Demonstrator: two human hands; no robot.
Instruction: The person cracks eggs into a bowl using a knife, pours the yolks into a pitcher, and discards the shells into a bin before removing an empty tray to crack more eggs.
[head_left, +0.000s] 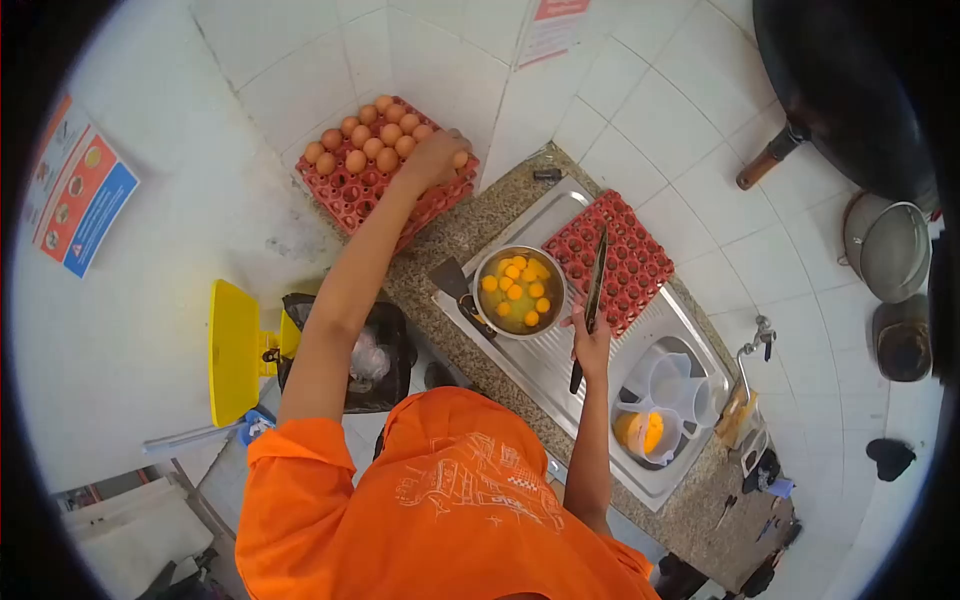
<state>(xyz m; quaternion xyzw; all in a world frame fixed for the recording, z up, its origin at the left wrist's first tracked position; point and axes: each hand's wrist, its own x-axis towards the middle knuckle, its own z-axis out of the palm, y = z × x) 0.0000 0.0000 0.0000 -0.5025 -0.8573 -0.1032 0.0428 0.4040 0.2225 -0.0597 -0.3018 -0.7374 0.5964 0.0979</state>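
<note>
At the right end of a red egg tray (345, 200) stacked against the wall, my left hand (435, 158) curls its fingers around a brown egg (460, 159); the fingertips are partly hidden. Several more brown eggs (387, 159) fill the back cups of that tray, while its front cups are bare. A knife (598, 280) with a black handle is in my right hand (591, 345), its blade pointing up and away from me. Beside that hand, a steel bowl (486, 322) on the drainboard holds several yolks in clear egg white (516, 290).
A second red tray (625, 255) lies behind the knife. The sink (650, 485) holds clear plastic containers (668, 380), one with something orange-yellow inside. A dark utensil (470, 305) lies left of the bowl. Below the counter is a black-bagged bin (395, 375) with a yellow lid (232, 350).
</note>
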